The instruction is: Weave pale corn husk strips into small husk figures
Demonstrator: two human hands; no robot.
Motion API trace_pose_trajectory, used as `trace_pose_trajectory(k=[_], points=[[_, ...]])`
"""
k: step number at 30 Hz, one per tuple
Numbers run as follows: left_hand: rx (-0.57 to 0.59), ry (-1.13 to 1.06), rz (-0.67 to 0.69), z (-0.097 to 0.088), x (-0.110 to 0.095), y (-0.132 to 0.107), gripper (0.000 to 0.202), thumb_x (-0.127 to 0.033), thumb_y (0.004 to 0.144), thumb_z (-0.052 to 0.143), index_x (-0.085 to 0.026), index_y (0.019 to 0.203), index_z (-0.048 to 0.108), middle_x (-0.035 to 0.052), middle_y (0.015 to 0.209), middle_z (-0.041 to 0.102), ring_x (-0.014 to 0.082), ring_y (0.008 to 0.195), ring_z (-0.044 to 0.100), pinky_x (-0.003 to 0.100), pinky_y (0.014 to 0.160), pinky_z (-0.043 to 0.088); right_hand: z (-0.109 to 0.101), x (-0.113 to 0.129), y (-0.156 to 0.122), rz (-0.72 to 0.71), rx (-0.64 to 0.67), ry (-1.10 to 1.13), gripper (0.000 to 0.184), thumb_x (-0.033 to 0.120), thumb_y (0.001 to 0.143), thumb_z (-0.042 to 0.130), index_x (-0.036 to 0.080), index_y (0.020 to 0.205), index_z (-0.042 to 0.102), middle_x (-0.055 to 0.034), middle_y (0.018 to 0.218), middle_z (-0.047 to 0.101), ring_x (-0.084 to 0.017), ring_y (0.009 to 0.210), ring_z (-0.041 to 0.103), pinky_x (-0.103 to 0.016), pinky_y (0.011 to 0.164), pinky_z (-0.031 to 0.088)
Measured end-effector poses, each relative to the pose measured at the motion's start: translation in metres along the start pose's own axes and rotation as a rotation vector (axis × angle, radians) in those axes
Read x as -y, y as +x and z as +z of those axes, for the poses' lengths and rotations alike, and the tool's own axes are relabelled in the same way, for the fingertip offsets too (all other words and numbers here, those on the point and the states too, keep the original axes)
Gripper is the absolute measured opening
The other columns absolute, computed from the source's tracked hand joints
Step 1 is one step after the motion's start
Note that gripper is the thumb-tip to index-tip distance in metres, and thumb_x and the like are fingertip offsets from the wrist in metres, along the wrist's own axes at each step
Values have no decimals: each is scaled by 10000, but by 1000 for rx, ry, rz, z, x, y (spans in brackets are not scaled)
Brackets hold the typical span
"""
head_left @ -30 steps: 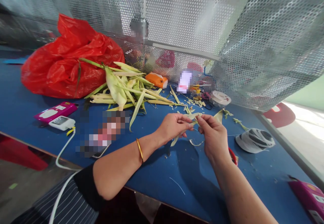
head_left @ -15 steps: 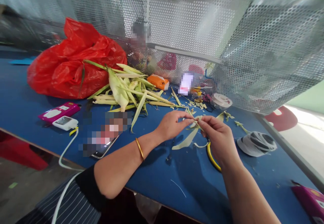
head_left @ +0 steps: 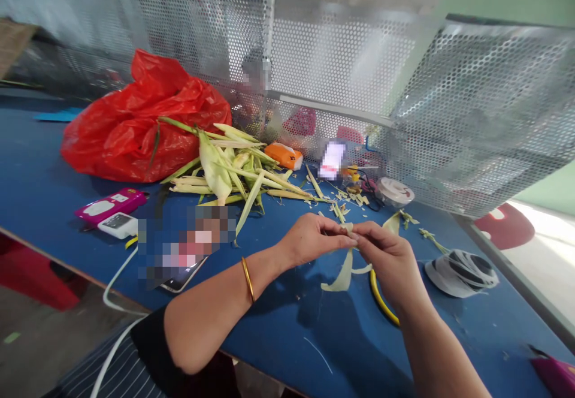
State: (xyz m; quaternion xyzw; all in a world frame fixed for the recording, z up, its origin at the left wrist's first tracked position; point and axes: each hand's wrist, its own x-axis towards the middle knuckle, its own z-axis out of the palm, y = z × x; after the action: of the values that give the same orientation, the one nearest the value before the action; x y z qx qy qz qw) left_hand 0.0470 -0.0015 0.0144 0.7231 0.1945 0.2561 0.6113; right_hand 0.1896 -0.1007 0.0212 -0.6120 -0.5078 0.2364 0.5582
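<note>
Over the blue table, my left hand and my right hand meet fingertip to fingertip. Both pinch a small pale corn husk piece between thumb and fingers. Below the fingertips shows a longer pale husk strip; whether it joins the pinched piece is hidden. A thin curled strip reaches toward my right palm. Beside my right wrist, a yellow curved handle lies partly covered by that hand. Just beyond the fingers are small husk scraps.
A pile of green corn husks lies before a red plastic bag. Phones, a purple pack, an orange packet, a white roll and a black-and-white spool surround the hands. Perforated metal panels border the back.
The view has tilted, so the table's things sit lower in the picture. My hands stay together on the husk piece, fingertips shifted slightly, and the strip below hangs more upright.
</note>
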Motion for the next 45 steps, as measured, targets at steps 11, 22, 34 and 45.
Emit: trace_pose_trajectory(k=[11,22,34,45], points=[[-284,472,255,3,1,0,97,-248,776,743,-203,854,778,19,811,691,135,763,613,254,706,430,2,3,-2,33,-116,-81,222,418,760,705,203,802,740,14,575,557,-133,557,449,-273,534,336],[-175,441,154,6,2,-1,169,-271,852,597,-174,823,732,13,728,635,128,696,551,260,664,403,5,-6,-3,-44,-164,-209,220,412,807,663,211,838,748,-32,743,677,-169,656,557,-292,585,401],[78,-149,-223,8,-3,-3,369,-494,671,758,-151,682,622,-28,601,568,55,482,385,220,471,264,14,0,-3,87,-164,-91,274,438,808,646,197,938,669,5,716,624,-122,551,493,-251,509,393],[45,-502,-351,1,-7,-1,329,-429,702,766,-137,718,615,-53,582,487,26,461,333,210,437,152,1,3,4,276,51,139,404,567,641,775,182,718,683,7,569,580,-113,492,448,-253,480,350]])
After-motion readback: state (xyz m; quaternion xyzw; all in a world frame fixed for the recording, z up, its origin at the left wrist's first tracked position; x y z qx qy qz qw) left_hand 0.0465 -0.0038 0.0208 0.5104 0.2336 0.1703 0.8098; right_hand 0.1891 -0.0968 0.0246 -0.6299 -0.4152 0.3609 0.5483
